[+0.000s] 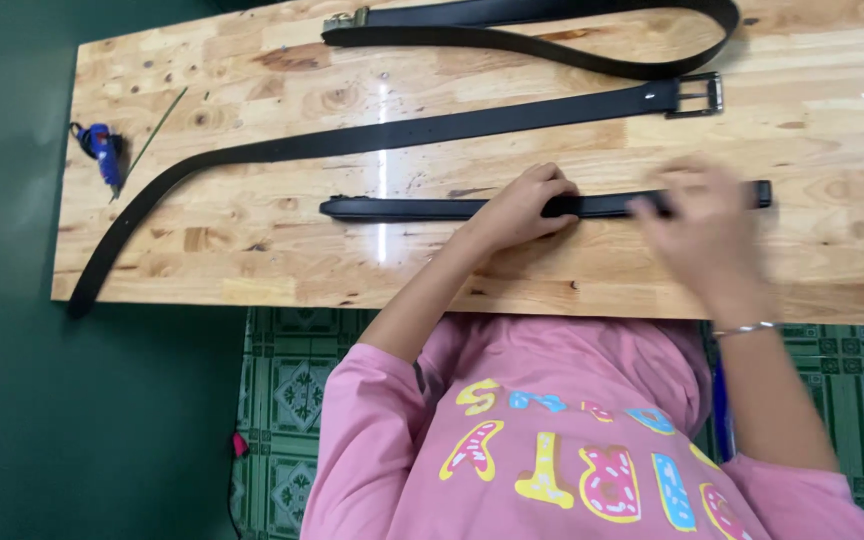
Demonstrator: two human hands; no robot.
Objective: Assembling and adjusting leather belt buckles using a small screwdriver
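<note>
A short black strap [402, 208] lies flat along the near part of the wooden table [252, 260]. My left hand [527, 205] rests on the strap's middle, fingers curled over it and pressing it down. My right hand [702, 225], with a thin bracelet on the wrist, is blurred by motion over the right part of the strap. Its fingertips touch the strap near my left hand. The blur hides whether it grips the strap. The strap's right end [762, 193] pokes out past my right hand.
A long black belt [402, 132] with a metal buckle [697, 95] crosses the table and hangs over its left edge. A second belt [572, 48] lies looped at the far edge. A blue glue gun [104, 150] sits far left. Green tiled floor [292, 380] lies below.
</note>
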